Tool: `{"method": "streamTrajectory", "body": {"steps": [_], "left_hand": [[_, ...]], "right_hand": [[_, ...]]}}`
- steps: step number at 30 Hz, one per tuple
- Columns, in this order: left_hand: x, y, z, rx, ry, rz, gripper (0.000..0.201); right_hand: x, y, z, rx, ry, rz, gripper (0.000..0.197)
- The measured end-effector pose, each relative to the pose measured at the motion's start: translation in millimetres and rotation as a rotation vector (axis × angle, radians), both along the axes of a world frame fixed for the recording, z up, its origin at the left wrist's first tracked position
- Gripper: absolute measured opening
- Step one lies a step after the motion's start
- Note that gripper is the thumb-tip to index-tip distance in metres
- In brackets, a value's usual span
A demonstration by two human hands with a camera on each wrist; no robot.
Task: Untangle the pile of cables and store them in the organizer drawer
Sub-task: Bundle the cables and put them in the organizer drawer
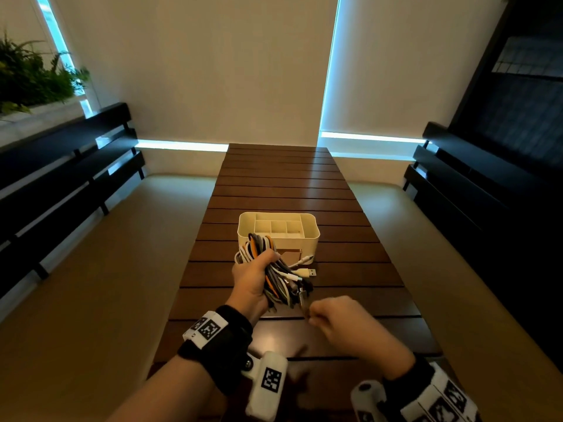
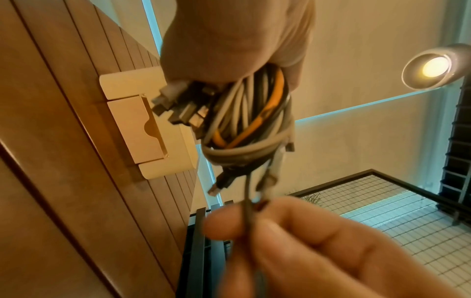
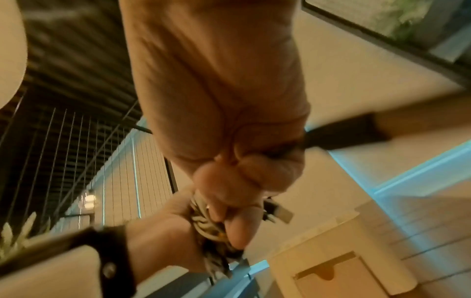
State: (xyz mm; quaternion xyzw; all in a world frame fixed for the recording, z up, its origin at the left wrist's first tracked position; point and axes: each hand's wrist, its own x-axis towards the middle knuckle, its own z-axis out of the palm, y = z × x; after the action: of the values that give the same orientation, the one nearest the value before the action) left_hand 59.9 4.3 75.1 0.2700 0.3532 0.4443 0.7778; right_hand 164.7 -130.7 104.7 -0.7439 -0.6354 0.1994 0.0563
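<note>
Cables (image 1: 275, 271) clenched in left hand (image 1: 251, 283) above counter (image 1: 350, 269) | one strand pinched by right hand (image 1: 341, 321) at 5 o'clock | organizer (image 1: 307, 237) at 12

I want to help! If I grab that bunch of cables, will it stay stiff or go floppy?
Probably floppy: the cable bundle bends in loops in the left hand, and loose plug ends dangle. Strands likely snag; the right hand pinches one dark cable.
</note>
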Motion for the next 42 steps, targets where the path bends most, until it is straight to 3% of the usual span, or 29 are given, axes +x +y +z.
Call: {"method": "streamTrajectory", "body": {"steps": [3,5,8,13,17,20,22,24,26,29,32,34,36,40,42], "left_hand": [[-2.0,-2.7,-1.5,0.047,0.004,0.001,0.019],[-7.3,-1.3,-2.3,0.086,0.019,-0.026,0.008],[-13.7,-3.4,-3.0,0.175,0.042,-0.104,0.014],[-14.5,-11.7,-7.0,0.284,0.075,-0.18,0.023],[-14.7,-15.3,-7.5,0.294,-0.004,-0.281,0.009],[-16.3,-16.4,-2.8,0.265,-0.083,-0.347,0.03],[-16.0,-18.9,4.5,0.261,-0.125,-0.38,0.025],[-13.0,-22.9,17.3,0.207,-0.189,-0.385,0.006],[-5.0,-23.7,23.4,0.159,-0.224,-0.345,0.011],[6.0,-19.0,23.4,0.067,-0.225,-0.221,0.025],[12.4,-12.3,12.6,0.015,-0.139,-0.068,0.014],[13.6,-9.9,2.2,-0.005,-0.071,0.031,0.009],[13.4,-10.9,-4.0,-0.037,-0.057,0.033,0.021],[13.9,-6.4,-12.8,-0.029,-0.037,0.041,0.036],[13.2,-3.6,-18.4,-0.013,-0.041,0.005,0.038]], "right_hand": [[1.5,-5.5,8.8,0.058,0.063,-0.104,0.021],[18.4,-4.9,16.7,0.185,0.001,-0.291,0.022],[45.2,2.0,26.3,0.387,-0.09,-0.509,0.022],[60.7,17.2,38.4,0.973,0.133,-0.539,0.017],[66.7,35.0,26.5,1.136,0.162,-0.54,0.016],[75.2,47.6,0.7,1.048,0.193,-0.607,0.016],[71.3,51.9,-21.7,0.826,0.25,-0.595,0.017],[54.5,49.8,-42.2,0.572,0.42,-0.519,0.02],[27.5,42.1,-55.5,0.36,0.576,-0.406,0.029],[-12.1,37.7,-62.6,0.211,0.383,-0.196,0.027],[-37.4,34.7,-48.0,0.162,0.311,-0.05,0.022],[-40.3,32.0,-33.8,0.153,0.096,0.036,0.023],[-40.7,28.7,-21.5,0.136,-0.11,0.062,0.023],[-46.9,28.8,4.4,0.342,-0.351,0.077,0.006],[-42.2,32.9,12.0,0.432,-0.368,0.064,0.008]]}}
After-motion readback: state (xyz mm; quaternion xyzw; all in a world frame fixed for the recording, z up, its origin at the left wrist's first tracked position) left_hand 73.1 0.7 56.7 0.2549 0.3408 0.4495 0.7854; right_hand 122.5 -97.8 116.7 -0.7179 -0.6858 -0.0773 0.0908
